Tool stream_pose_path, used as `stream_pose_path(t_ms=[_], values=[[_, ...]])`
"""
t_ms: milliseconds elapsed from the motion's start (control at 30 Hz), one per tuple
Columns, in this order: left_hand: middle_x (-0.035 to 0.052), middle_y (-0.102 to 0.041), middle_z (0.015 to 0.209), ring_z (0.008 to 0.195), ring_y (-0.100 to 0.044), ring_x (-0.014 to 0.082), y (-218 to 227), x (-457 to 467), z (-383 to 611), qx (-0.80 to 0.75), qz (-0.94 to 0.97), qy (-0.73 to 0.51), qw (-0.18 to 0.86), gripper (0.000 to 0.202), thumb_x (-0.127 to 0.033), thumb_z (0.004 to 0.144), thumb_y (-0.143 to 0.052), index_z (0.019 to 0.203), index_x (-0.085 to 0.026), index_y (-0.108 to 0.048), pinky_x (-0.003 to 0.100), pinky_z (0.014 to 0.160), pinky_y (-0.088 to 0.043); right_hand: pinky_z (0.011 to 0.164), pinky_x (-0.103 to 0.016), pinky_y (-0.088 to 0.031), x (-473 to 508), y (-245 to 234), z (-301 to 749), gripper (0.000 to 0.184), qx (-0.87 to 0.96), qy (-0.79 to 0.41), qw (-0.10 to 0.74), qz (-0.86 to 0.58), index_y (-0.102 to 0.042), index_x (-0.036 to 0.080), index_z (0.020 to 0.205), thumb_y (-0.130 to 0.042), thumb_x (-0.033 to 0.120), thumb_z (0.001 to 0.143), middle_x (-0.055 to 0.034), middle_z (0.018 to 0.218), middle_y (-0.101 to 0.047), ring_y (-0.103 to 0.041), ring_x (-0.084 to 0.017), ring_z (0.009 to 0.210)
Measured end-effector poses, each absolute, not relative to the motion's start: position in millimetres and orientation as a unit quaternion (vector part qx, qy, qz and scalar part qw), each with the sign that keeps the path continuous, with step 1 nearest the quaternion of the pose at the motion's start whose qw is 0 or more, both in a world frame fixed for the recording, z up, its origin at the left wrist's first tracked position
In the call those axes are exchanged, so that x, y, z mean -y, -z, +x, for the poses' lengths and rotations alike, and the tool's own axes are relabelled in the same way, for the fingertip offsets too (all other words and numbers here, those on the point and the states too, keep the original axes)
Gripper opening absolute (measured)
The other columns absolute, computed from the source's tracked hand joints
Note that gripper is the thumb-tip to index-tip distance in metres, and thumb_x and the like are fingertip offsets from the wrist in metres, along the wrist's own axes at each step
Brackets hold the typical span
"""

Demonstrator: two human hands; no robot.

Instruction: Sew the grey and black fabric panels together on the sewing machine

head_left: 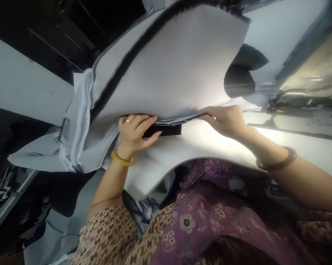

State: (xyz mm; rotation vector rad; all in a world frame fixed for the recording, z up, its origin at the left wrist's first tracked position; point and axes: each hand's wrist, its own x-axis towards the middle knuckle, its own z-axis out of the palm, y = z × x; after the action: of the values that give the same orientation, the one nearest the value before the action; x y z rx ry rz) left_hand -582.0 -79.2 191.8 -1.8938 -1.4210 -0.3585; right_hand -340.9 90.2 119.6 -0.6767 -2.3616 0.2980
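The left arm bends upward. The left hand (135, 132) has its grip clenched on the near edge of the grey fabric (177, 66) and a black strip (166, 130). The right hand (226, 119), arm low over the tabletop (204, 143), pinches the same edge. The fabric billows up beyond the hands.

sewing workshop. a white sewing table (168, 165) carries a large grey mesh fabric panel (177, 66) edged in black trim. an industrial sewing machine (306, 99) stands at the table's right end, with bright light on the tabletop beside it. cut fabric pieces (72, 121) hang off the table's left edge, and patterned cloth (4, 187) lies below it.
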Motion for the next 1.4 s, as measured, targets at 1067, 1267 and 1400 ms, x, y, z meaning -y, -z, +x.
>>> stream_pose_path(t_ms=[1067,1267,1400], values=[[0.0016,-0.065,0.102,0.102,-0.060,0.0137,-137.9,101.8,-576.1,0.625,-0.723,0.288,0.061,0.034,-0.016,0.085,-0.050,0.119,-0.023,-0.052,0.031,0.096,-0.047,0.076,-0.029,-0.044,-129.3,-41.7,-267.5,0.036,0.948,-0.055,0.193,-0.246,-0.065,0.021,0.106,-0.037,0.039,0.092,-0.0038,0.112,-0.065,-0.059,-0.017,0.101],[0.0004,-0.066,0.096,0.084,-0.065,0.0147,-141.6,92.0,-572.7,0.609,-0.648,0.458,0.015,0.032,-0.022,0.087,-0.052,0.118,-0.027,-0.052,0.038,0.082,-0.054,0.078,-0.031,-0.044,-127.1,-42.0,-268.6,0.033,0.940,-0.064,0.228,-0.247,-0.065,0.022,0.104,-0.040,0.039,0.091,-0.0028,0.108,-0.066,-0.059,-0.017,0.098],[-0.0034,-0.064,0.085,0.074,-0.064,0.0096,-163.6,68.1,-585.1,0.577,-0.607,0.543,0.054,0.021,-0.026,0.089,-0.051,0.109,-0.028,-0.055,0.029,0.068,-0.057,0.080,-0.029,-0.045,-126.2,-58.7,-276.8,0.031,0.924,-0.063,0.286,-0.248,-0.065,0.020,0.099,-0.041,0.037,0.091,-0.0056,0.102,-0.067,-0.059,-0.017,0.096]])
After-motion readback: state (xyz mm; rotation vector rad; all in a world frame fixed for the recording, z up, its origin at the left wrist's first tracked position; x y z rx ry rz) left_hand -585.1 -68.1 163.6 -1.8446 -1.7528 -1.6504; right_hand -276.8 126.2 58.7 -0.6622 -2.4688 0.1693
